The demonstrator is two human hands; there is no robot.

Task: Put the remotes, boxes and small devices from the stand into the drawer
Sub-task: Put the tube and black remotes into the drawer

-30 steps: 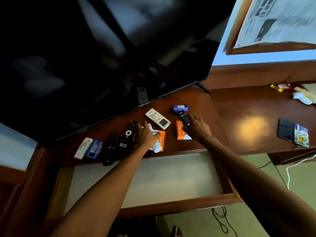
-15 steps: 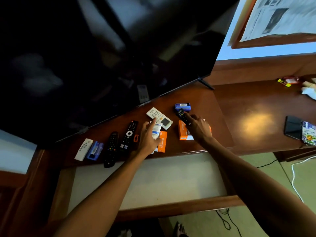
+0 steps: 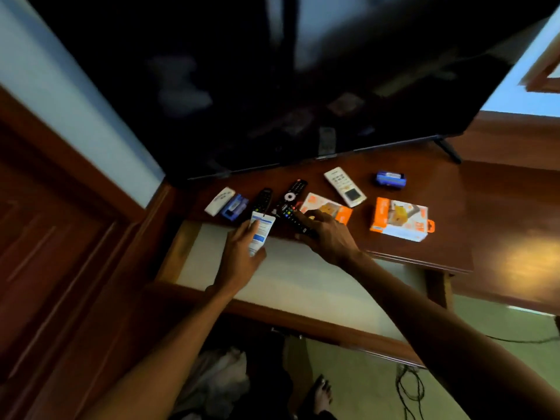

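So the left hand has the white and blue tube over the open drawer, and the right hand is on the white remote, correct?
Not quite. The head view shows the right hand on a black remote at the stand's front edge; the white remote lies untouched further back. The rest holds: the left hand holds the white and blue tube over the open drawer.

Dark wooden counter (image 3: 424, 225) under the television, with small things on it.
On it lie two white remotes (image 3: 344, 190), two black remotes (image 3: 263, 199), two orange boxes (image 3: 400, 219), and two small blue devices (image 3: 390, 179).
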